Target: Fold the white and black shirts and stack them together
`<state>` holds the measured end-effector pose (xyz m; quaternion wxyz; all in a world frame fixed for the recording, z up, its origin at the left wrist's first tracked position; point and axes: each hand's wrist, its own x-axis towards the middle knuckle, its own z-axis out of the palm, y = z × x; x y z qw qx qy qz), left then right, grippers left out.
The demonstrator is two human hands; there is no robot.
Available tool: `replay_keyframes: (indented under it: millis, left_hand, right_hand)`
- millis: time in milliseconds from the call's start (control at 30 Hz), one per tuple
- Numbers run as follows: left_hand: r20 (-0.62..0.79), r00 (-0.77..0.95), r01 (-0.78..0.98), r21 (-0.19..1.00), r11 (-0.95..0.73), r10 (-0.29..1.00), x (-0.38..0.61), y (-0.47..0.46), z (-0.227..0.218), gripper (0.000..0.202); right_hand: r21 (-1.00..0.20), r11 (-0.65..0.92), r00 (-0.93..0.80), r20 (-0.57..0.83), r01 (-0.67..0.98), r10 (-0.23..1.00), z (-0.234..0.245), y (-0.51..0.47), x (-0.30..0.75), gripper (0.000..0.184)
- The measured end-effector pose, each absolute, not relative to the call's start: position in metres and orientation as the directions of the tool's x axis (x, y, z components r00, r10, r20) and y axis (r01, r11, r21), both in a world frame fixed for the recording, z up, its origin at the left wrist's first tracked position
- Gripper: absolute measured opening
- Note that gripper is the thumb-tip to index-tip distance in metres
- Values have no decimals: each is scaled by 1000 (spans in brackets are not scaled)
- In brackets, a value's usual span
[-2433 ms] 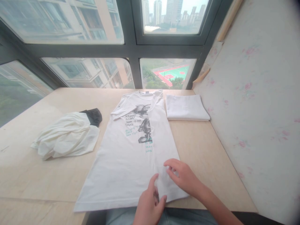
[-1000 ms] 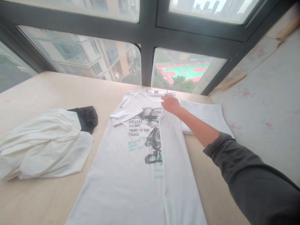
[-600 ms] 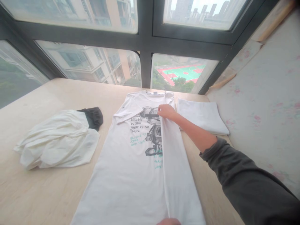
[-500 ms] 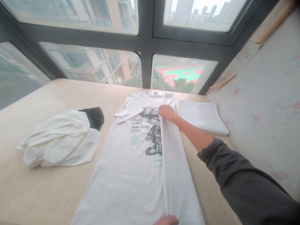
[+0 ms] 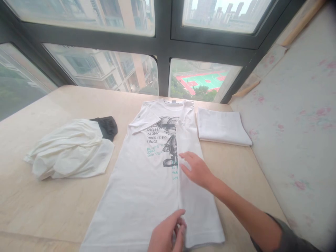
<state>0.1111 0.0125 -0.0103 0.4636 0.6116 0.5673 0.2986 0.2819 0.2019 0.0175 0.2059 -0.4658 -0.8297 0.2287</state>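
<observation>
A white printed T-shirt (image 5: 141, 182) lies face up, collar toward the window. Its left sleeve is laid inward, and the right side is folded over the front as a long flap that covers part of the cartoon print and lettering. Over the middle of that flap is my right hand (image 5: 196, 169), fingers apart and fingertips near the folded edge. My left hand (image 5: 166, 232) rests lower down by the same edge, close to the hem. Its fingers are loosely bent with gaps between them, and no cloth shows gripped in either hand.
To the left lies a crumpled cream garment (image 5: 70, 148) with a black piece of cloth (image 5: 107, 127) at its far end. A folded white cloth (image 5: 223, 126) sits at the right, near the floral wall (image 5: 296, 140). Window frames (image 5: 164, 75) border the pale wooden surface (image 5: 34, 206).
My right hand has let go of the flap near the collar and moved down toward me. The flap now lies flatter. My left hand has come up further into view and loosened from the hem.
</observation>
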Motion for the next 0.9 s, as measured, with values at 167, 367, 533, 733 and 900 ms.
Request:
replay_keyframes:
  millis: [167, 367, 533, 733, 900]
  left_hand:
    - [-125, 141, 401, 914, 59, 982, 105, 41, 13, 29]
    - [-151, 40, 396, 910, 123, 988, 111, 59, 14, 25]
    - [33, -1, 514, 857, -28, 999, 106, 69, 8, 25]
    - [196, 109, 796, 570, -203, 975, 101, 105, -4, 35]
    - [140, 262, 910, 294, -293, 955, 140, 155, -5, 41]
  right_hand:
    - [-620, 533, -564, 170, 576, 808, 16, 77, 304, 47]
    - [-418, 633, -576, 270, 652, 772, -7, 19, 292, 49]
    - [-628, 467, -423, 232, 623, 876, -4, 23, 297, 33]
    - [-966, 34, 115, 66, 255, 991, 11, 17, 332, 14]
    - [-997, -62, 333, -46, 38, 942, 25, 3, 331, 21]
